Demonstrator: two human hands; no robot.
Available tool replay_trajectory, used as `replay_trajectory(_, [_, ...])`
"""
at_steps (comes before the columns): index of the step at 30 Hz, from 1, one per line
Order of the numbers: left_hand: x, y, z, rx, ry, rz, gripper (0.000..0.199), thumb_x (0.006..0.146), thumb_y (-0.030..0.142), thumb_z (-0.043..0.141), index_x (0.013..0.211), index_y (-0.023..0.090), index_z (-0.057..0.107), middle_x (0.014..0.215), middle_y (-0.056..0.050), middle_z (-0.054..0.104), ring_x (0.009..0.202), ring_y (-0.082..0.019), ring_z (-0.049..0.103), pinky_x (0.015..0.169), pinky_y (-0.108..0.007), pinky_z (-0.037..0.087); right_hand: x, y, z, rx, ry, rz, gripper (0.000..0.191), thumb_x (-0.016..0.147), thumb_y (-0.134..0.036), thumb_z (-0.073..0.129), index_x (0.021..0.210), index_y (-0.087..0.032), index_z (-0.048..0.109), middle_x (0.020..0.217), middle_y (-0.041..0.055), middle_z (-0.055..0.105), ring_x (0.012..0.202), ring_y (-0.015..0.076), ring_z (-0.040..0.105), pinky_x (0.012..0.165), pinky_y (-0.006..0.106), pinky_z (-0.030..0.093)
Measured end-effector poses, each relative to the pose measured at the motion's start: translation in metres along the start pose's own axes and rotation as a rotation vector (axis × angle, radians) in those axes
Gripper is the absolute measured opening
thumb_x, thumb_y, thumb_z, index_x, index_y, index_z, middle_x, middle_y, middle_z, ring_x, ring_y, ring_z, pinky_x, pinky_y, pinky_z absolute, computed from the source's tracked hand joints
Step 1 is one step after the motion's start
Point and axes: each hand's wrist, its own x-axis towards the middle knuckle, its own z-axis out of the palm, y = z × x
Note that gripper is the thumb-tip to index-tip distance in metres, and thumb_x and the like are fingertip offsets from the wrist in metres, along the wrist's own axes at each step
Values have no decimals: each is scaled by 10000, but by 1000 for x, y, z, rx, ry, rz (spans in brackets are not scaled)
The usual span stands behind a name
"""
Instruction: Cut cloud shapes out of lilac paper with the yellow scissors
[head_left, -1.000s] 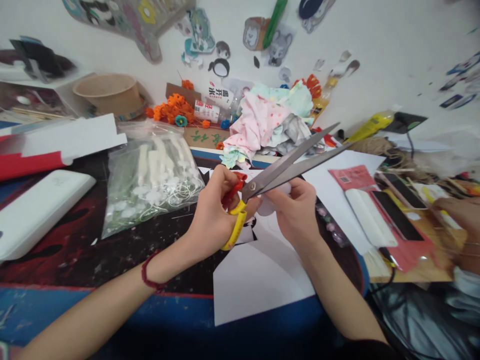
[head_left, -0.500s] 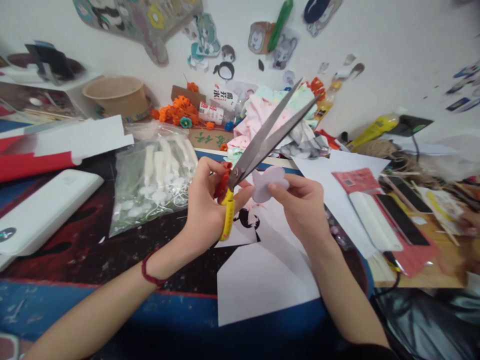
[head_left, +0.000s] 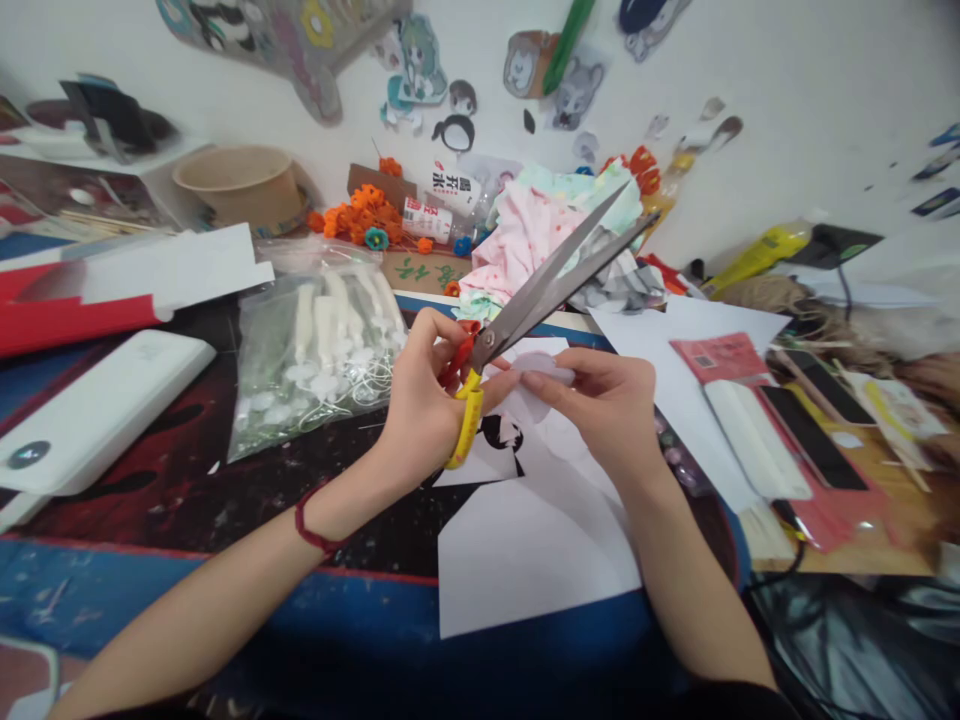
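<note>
Scissors (head_left: 501, 332) and pale cutout (head_left: 546, 365) above my table (head_left: 360, 605)
My left hand (head_left: 424, 400) grips the scissors, blades parted; my right hand (head_left: 611, 405) pinches the cutout.

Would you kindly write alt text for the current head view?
A person's left hand holds open, yellow-and-red-handled metal scissors while the right hand pinches a pale lilac cutout. White paper and a clear plastic bag lie on a dark painted table.
</note>
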Motion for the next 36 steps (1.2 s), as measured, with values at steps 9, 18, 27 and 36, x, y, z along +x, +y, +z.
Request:
replay_trajectory(9, [3,4,-5,124,68,42,546,690,298,919,848,232,400,771,19,709,554,-82,583,491,-220,401,2,-1,-4,-8,87,-50,98,715,-241,868,687,-222,776,633,-43,689,600,88,578,562,242,443])
replay_trajectory(18, [2,4,-2,28,82,16,598,627,247,957,846,235,401,806,25,685,593,-93,601,496,-230,407,-3,8,13,343,-132,241,273,661,-297,914,893,-216,794,810,12,758,709,154,690,637,296,579])
replay_trajectory(27, [0,7,0,56,97,-4,611,607,294,969,841,231,408,914,16,668,570,-60,515,482,-240,360,-4,3,16,331,4,101,104,737,-269,871,692,-228,787,659,-6,744,609,121,660,559,254,535])
replay_trajectory(36, [0,8,-3,141,63,17,593,657,308,945,842,237,387,786,33,594,595,-89,464,528,-268,356,2,-2,-5,192,-138,113,172,668,-261,905,812,-221,820,705,-8,715,649,126,623,572,253,485])
